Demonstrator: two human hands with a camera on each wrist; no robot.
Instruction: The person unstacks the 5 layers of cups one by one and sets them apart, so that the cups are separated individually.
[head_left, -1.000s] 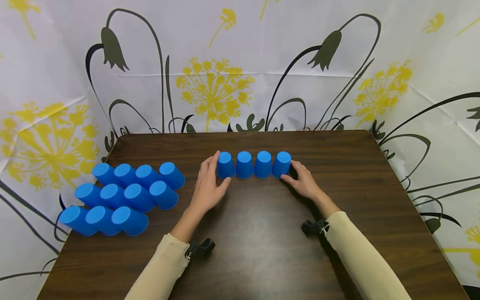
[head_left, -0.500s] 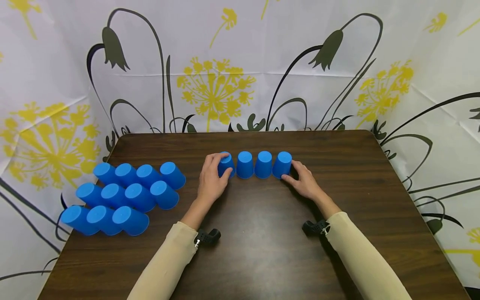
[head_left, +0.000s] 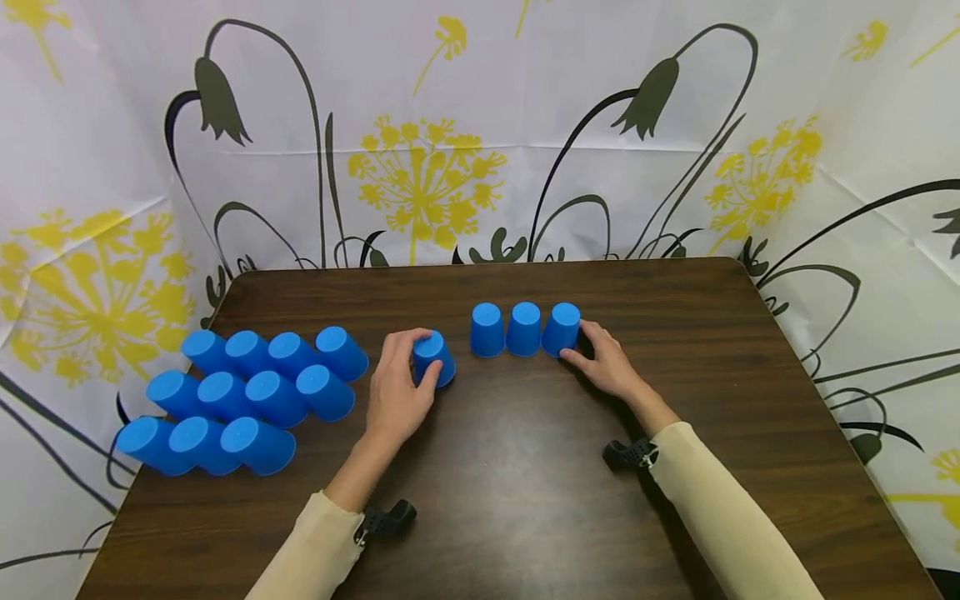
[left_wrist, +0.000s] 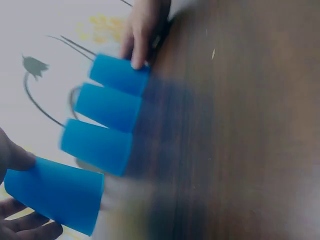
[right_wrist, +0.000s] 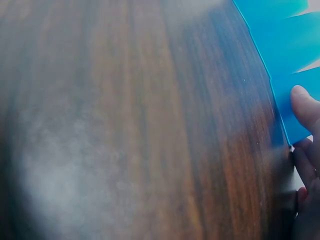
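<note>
My left hand (head_left: 393, 396) grips an upside-down blue plastic cup (head_left: 435, 358), thumb on its near side and fingers curled round the left and far side. In the left wrist view this held cup (left_wrist: 57, 192) is tilted, its wide rim apart from the row beside it. Three more upside-down blue cups (head_left: 523, 329) stand side by side at the back middle of the table. My right hand (head_left: 609, 367) holds the rightmost cup (head_left: 561, 331) of that row. In the right wrist view its thumb (right_wrist: 303, 102) presses the cup's near wall, with the fingers partly hidden behind.
Several more upside-down blue cups (head_left: 277, 396) stand in three slanting rows on the left of the brown wooden table (head_left: 510, 483). Behind the table's back edge hangs a white flower-patterned cloth (head_left: 465, 192). Each wrist wears a black strap with a camera (head_left: 388, 518).
My left hand has closed round the leftmost cup of the row and brought it left and nearer to me, out of the row. The right hand stays at the rightmost cup.
</note>
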